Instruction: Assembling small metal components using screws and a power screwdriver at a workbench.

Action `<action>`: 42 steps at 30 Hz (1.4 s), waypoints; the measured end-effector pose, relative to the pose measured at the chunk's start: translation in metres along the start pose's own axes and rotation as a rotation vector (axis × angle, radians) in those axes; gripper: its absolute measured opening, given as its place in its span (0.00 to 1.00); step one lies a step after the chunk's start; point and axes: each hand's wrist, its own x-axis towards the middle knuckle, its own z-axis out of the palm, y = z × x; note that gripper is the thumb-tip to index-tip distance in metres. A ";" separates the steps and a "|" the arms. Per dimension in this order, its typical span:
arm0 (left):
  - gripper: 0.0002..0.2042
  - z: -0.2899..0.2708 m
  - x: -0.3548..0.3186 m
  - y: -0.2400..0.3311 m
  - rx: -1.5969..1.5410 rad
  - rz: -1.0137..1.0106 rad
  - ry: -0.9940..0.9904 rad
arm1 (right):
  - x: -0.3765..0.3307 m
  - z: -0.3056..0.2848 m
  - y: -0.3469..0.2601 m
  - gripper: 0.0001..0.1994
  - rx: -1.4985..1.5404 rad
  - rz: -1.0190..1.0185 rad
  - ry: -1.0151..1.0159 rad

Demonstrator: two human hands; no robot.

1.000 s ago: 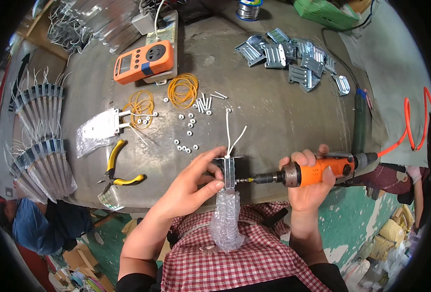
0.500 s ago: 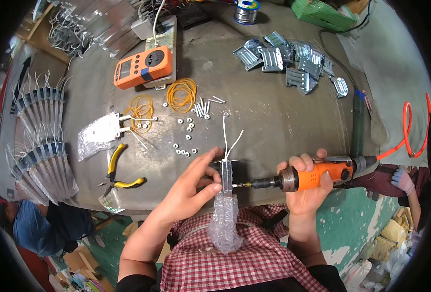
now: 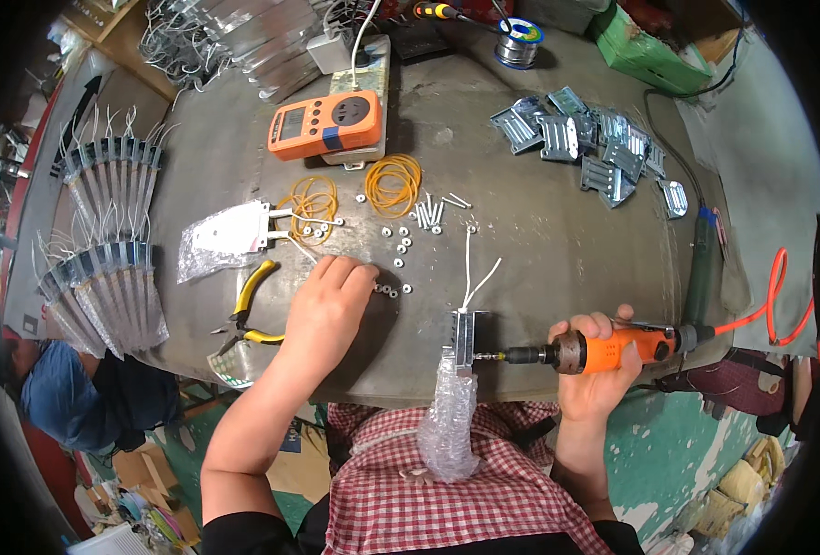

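Note:
My right hand (image 3: 593, 388) grips an orange power screwdriver (image 3: 621, 351) lying level, its bit pointing left. The bit's tip meets the side of a metal-cased part (image 3: 463, 335), which has two white wires at its far end. Bubble wrap (image 3: 450, 416) covers the part's near end and hangs over the table edge. To the left, my left hand (image 3: 328, 314) is over the table with bent, closed fingers among small white ring-shaped pieces (image 3: 387, 291). Its fingertips are hidden, so I cannot make out whether they hold one.
Yellow-handled pliers (image 3: 243, 310) lie left of my left hand. Beyond are a white wired part (image 3: 234, 231), rubber bands (image 3: 393, 185), screws (image 3: 430, 213) and an orange meter (image 3: 325, 125). Metal brackets (image 3: 604, 148) are heaped far right; bundled wired strips (image 3: 109, 277) lie left.
My left hand has let go of the metal-cased part and moved left and away to the small white pieces. My right hand still holds the screwdriver against the part. The view has shifted.

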 end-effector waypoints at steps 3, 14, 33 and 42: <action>0.10 -0.009 -0.004 0.003 0.016 0.064 -0.045 | 0.001 0.001 0.000 0.19 0.005 -0.008 0.001; 0.14 -0.016 -0.018 0.016 0.042 0.194 -0.107 | 0.001 0.000 -0.001 0.19 0.049 0.013 0.031; 0.05 0.023 -0.049 0.088 -1.246 -0.593 0.153 | -0.003 -0.002 0.006 0.21 -0.037 0.022 0.087; 0.07 0.022 -0.046 0.087 -1.154 -0.486 0.118 | -0.006 -0.007 0.010 0.21 0.024 0.025 0.093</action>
